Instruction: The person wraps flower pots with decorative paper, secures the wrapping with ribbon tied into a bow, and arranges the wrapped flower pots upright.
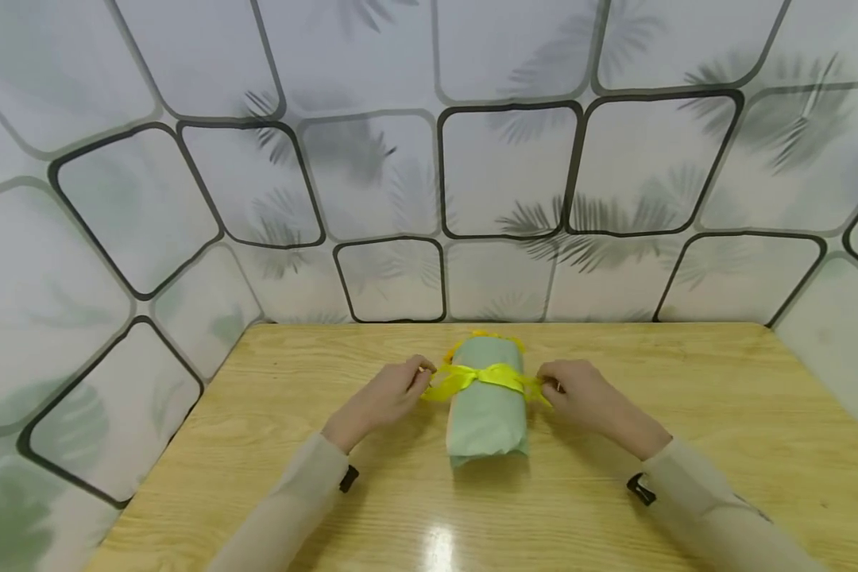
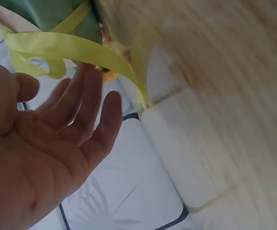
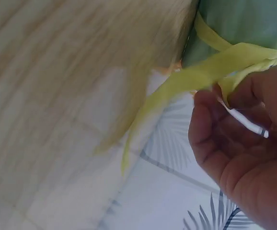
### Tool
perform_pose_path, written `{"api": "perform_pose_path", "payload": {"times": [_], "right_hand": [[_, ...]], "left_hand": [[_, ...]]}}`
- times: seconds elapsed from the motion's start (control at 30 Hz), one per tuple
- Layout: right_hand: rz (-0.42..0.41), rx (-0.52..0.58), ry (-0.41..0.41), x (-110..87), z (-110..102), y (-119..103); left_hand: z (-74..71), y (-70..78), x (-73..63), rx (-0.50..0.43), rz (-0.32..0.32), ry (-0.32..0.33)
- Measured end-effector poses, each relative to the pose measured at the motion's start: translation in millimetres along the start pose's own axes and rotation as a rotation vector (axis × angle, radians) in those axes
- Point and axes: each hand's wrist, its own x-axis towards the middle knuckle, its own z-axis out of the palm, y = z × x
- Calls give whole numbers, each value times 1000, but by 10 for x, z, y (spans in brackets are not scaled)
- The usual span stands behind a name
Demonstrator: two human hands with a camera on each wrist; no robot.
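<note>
A pale green wrapped bundle [image 1: 488, 425] lies on the table, its long side pointing away from me. Around its middle runs a yellow ribbon [image 1: 499, 375], tied in a bow at the front. My left hand [image 1: 389, 391] is at the bow's left side; in the left wrist view its fingers are loosely bent by the ribbon loop, with the thumb apart from them. On the other side, my right hand [image 1: 579, 391] pinches the right loop between thumb and finger, as the right wrist view shows. Loose ribbon tails [image 3: 150, 105] hang beside the bundle.
Orange-yellow bits [image 1: 486, 334] show at the bundle's far end; what they are is unclear. The light wooden table [image 1: 314, 349] meets a patterned wall covering [image 1: 508, 171] at the back and left. Each sleeve has a small dark device near the wrist.
</note>
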Motion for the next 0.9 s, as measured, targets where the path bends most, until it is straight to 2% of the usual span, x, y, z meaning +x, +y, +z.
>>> {"api": "perform_pose_path", "payload": {"times": [0.07,0.13,0.2,0.27,0.33,0.4,0.5,0.6,0.67,0.77,0.83,0.9], "right_hand": [[51,-15,85,-45,-19,-32],[49,-35,178,-87,-32,-94],[-8,-34,256,-122,-36,-186],[-101,-19,284,-140,-42,-298],[-179,9,254,-141,-34,-397],[-207,29,212,-133,-23,-469],[-180,51,180,-124,-2,-507],[-160,72,185,-144,-1,-497],[-166,88,190,-167,-8,-481],[-151,155,168,-203,-29,-469],[-90,223,130,-219,-45,-467],[8,293,83,-213,-53,-472]], "left_hand": [[4,-7,-44,-83,-27,-29],[-6,-8,-84,-163,-49,-71],[-27,2,-112,-259,-61,-120],[-51,20,-128,-366,-78,-162],[-64,40,-132,-466,-115,-191],[-56,67,-130,-566,-174,-205],[-21,106,-134,-665,-270,-234],[38,138,-143,-728,-341,-267],[73,145,-148,-751,-362,-284],[107,151,-152,-748,-359,-303],[124,150,-144,-747,-357,-316],[139,148,-130,-743,-355,-320]]}}
